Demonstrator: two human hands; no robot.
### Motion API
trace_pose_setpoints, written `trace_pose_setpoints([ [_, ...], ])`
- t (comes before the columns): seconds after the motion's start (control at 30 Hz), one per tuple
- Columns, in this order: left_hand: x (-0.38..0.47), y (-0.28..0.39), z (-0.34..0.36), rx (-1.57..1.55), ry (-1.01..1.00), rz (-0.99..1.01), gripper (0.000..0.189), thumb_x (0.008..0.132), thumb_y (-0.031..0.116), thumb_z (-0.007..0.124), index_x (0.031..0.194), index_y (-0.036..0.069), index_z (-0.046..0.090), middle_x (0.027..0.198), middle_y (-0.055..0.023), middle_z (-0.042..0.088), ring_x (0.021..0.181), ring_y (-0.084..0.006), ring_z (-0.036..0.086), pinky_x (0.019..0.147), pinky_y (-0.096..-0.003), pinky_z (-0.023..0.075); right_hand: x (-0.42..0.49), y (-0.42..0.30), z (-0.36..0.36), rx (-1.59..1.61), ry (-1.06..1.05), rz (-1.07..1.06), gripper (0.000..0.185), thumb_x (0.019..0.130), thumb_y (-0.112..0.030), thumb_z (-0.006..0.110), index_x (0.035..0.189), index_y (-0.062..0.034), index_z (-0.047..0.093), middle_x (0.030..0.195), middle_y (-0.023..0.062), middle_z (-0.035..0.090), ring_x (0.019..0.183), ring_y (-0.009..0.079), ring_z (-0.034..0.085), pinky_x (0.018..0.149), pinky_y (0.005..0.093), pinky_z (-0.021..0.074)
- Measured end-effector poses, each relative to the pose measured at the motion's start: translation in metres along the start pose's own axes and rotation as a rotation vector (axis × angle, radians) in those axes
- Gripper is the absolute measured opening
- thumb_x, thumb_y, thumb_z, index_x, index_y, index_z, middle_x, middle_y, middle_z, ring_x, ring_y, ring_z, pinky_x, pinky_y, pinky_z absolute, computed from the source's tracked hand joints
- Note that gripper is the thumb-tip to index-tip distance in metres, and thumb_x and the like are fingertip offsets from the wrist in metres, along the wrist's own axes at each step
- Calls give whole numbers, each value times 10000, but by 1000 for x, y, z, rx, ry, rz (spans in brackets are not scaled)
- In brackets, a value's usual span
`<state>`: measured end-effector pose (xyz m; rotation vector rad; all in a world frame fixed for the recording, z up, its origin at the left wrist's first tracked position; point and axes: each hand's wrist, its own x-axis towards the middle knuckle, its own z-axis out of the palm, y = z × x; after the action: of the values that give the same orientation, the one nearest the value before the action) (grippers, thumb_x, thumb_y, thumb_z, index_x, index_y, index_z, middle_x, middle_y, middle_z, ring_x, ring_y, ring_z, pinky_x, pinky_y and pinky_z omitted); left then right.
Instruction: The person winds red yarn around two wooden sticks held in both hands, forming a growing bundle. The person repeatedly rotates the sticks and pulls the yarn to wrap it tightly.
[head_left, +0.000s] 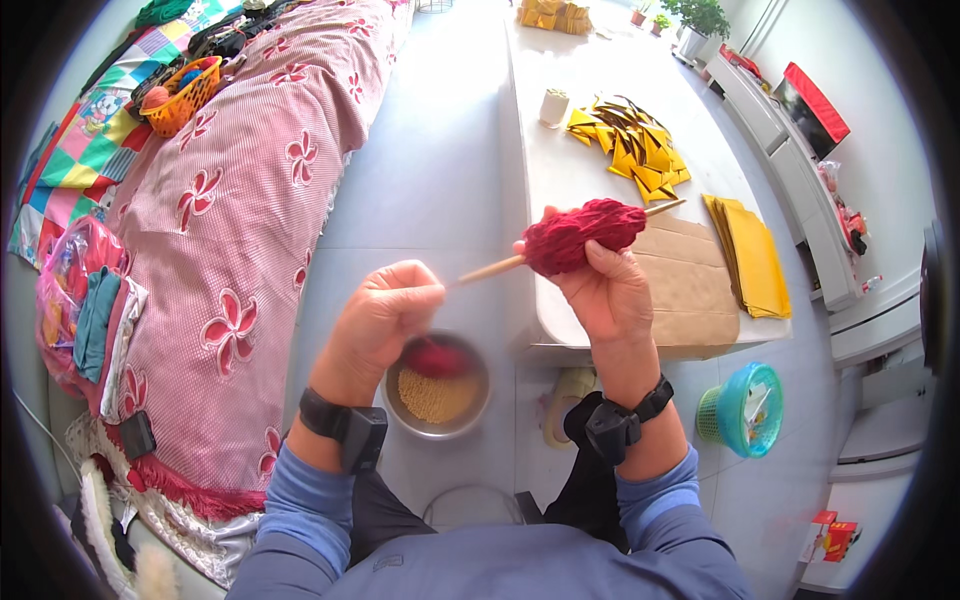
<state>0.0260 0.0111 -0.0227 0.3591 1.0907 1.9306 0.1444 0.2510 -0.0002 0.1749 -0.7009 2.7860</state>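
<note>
My right hand (611, 289) holds a bundle of dark red yarn (585, 236) wound around a slim wooden stick (491, 270). The stick pokes out at both ends of the bundle, tilted up to the right. Close to its lower left end, my left hand (397, 304) is a loose fist with thumb and forefinger pinched together, seemingly on a thin strand (451, 285). Below that hand, a motion-blurred red mass (435, 356), probably yarn, shows over a metal bowl (480, 405) with yellow grains (435, 394). Whether it touches the grains, I cannot tell.
A white table (555, 315) at right bears folded gold paper pieces (637, 146), yellow paper sheets (750, 259), cardboard (690, 285) and a white container (554, 107). A blue-green basket (750, 409) stands beyond. At left, a pink-covered couch (247, 225) holds an orange yarn basket (184, 97).
</note>
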Motion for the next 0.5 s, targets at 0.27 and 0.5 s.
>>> trace_pose_setpoints([
  [0.27, -1, 0, 2, 24, -35, 2, 100, 894, 26, 653, 818, 38, 589, 681, -14, 523, 527, -59, 362, 479, -215, 282, 1, 0, 2, -299, 91, -117, 504, 917, -23, 670, 1377, -36, 464, 1160, 103, 634, 1085, 274, 649, 961, 521, 538],
  [0.5, -1, -1, 2, 88, -5, 65, 107, 910, 36, 644, 819, 41, 586, 686, -2, 509, 551, -61, 373, 498, -220, 296, -2, 3, 20, -1538, 127, -460, 546, 795, 72, 702, 1307, -65, 568, 1016, 51, 604, 939, 214, 604, 841, 351, 526],
])
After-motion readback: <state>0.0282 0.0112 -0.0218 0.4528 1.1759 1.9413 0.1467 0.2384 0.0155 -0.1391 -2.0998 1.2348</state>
